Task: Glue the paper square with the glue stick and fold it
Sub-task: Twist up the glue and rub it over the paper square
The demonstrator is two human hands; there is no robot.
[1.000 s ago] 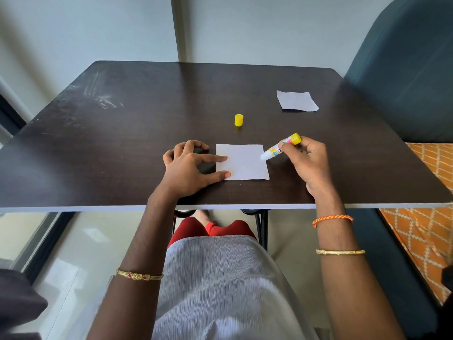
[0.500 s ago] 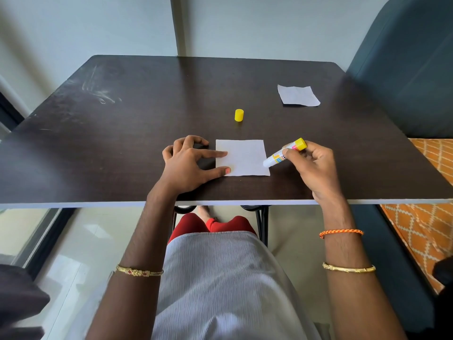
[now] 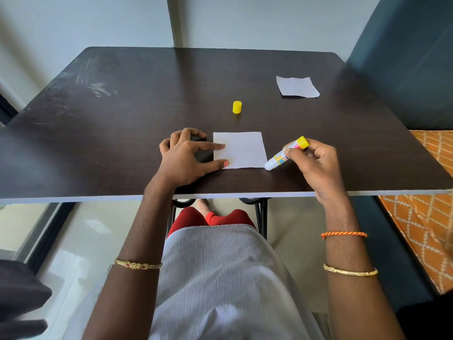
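A white paper square (image 3: 241, 149) lies flat on the dark table (image 3: 137, 114) near its front edge. My left hand (image 3: 188, 155) rests beside it, forefinger and thumb pressing on the paper's left edge. My right hand (image 3: 313, 165) grips an uncapped glue stick (image 3: 285, 153) with a yellow end, tilted down to the left. Its white tip touches the paper's near right corner. The yellow cap (image 3: 237, 107) stands on the table behind the paper.
A second white paper piece (image 3: 296, 86) lies at the table's far right. A dark upholstered seat (image 3: 407, 57) stands to the right of the table, with an orange patterned cloth (image 3: 426, 207) below it. My lap is under the table's front edge.
My right hand has drawn the glue stick toward me along the paper's right edge, from the far part to the near right corner. My left hand stays on the paper.
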